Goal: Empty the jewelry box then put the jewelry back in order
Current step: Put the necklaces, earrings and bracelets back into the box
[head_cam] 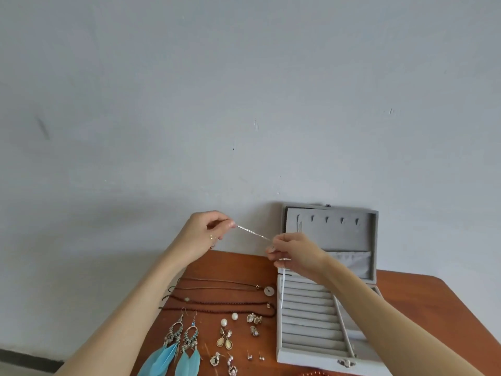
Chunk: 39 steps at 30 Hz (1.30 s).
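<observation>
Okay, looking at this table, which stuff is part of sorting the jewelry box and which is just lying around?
Part of the job:
silver chain, pinched between left hand and right hand
open grey jewelry box
cord necklaces
blue feather earrings
pearl studs
cream drop earrings

Just lying about:
nothing on the wooden table looks unrelated; only a bare wall behind.
</observation>
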### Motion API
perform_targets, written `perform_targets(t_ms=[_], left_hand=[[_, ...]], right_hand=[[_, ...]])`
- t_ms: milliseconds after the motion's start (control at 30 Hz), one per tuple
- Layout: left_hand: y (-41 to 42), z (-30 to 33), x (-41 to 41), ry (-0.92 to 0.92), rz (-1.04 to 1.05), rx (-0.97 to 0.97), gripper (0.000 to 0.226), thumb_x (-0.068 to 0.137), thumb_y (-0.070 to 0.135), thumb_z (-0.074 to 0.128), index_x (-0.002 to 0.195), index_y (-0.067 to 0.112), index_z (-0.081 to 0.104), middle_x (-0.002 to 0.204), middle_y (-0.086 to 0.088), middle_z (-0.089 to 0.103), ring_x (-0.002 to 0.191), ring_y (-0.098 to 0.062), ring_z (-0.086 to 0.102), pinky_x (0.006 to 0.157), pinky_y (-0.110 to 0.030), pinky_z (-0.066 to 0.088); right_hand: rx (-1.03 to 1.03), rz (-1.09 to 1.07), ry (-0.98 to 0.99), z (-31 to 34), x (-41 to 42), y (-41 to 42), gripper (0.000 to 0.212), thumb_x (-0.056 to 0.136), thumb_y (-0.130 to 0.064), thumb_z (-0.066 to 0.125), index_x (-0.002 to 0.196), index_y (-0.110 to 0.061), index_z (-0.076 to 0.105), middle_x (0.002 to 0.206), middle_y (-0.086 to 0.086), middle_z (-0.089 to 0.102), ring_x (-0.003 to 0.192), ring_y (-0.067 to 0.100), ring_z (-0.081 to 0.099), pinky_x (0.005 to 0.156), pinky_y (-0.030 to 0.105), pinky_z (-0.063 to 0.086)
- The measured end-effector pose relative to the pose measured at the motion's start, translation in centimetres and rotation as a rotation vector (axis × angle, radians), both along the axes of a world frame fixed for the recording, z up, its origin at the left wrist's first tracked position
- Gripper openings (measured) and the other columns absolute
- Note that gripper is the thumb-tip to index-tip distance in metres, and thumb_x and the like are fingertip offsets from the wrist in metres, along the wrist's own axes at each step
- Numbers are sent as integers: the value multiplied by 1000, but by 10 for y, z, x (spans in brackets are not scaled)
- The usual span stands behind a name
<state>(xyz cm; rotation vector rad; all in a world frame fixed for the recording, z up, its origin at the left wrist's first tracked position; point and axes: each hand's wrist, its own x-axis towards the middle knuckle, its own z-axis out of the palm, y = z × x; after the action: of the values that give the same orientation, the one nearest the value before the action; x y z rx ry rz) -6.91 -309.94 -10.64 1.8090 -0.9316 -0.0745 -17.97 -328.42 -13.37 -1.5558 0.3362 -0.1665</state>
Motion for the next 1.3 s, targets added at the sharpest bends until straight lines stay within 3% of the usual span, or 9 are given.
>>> perform_targets(t_ms=[100,233,367,533,700,833,933,1067,1300], left_hand=[[-8,19,-19,-62,-68,82,11,87,27,61,80,27,68,74,5,65,62,2,52,62,-13,41],[-26,37,-44,-107,-127,126,12,88,28,59,77,29,66,66,13,58,57,4,47,57,-9,36],[-47,46,-60,-139,-115,152,10,87,29,60,82,25,67,78,3,63,68,-4,52,65,-15,39],[-73,44,-73,-108,-110,156,14,87,29,60,86,18,69,86,-16,65,74,-13,52,70,-26,40],[-103,35,-75,-64,-89,162,13,88,29,59,83,20,68,67,0,56,65,-12,49,64,-24,38],[-129,21,-65,-109,44,147,14,85,26,63,83,14,68,83,0,69,80,-13,62,72,-20,45],[-147,8,-61,-177,163,105,14,80,27,69,71,17,65,69,12,60,69,-1,54,58,-4,37],[-169,-7,-56,-257,355,129,22,82,36,64,72,16,62,71,6,64,75,-16,60,65,-29,47],[-186,-17,-54,-259,497,185,26,86,41,55,71,20,53,74,1,62,73,-24,57,58,-28,39]], right_hand=[[58,18,7,-1,-17,-6,18,91,-3,50,74,-8,56,81,8,62,72,16,62,66,26,52],[157,140,-29,6,-34,-12,7,89,-11,55,82,-10,56,90,12,68,82,18,66,74,30,54],[267,296,-48,16,-48,-19,18,85,-26,57,93,-12,64,95,9,69,93,22,66,79,32,53],[177,384,-53,19,-61,-33,25,89,-30,53,105,-12,60,105,8,70,106,20,63,88,31,49],[65,203,-106,13,-65,-53,23,95,-23,49,85,-12,65,70,1,64,71,16,64,72,25,52],[-105,-118,-83,14,-60,-73,23,93,-22,53,76,-11,64,55,-4,40,44,9,36,47,19,35],[-293,-299,-76,15,-52,-86,25,89,-23,57,75,-4,65,55,-3,36,46,11,30,48,22,29],[-494,-428,-91,11,-35,-95,23,87,-22,59,77,-2,66,52,-4,45,49,10,37,49,20,30],[-524,-641,-109,-7,-16,-100,17,88,-19,57,82,-7,66,70,0,60,64,9,51,58,19,39]])
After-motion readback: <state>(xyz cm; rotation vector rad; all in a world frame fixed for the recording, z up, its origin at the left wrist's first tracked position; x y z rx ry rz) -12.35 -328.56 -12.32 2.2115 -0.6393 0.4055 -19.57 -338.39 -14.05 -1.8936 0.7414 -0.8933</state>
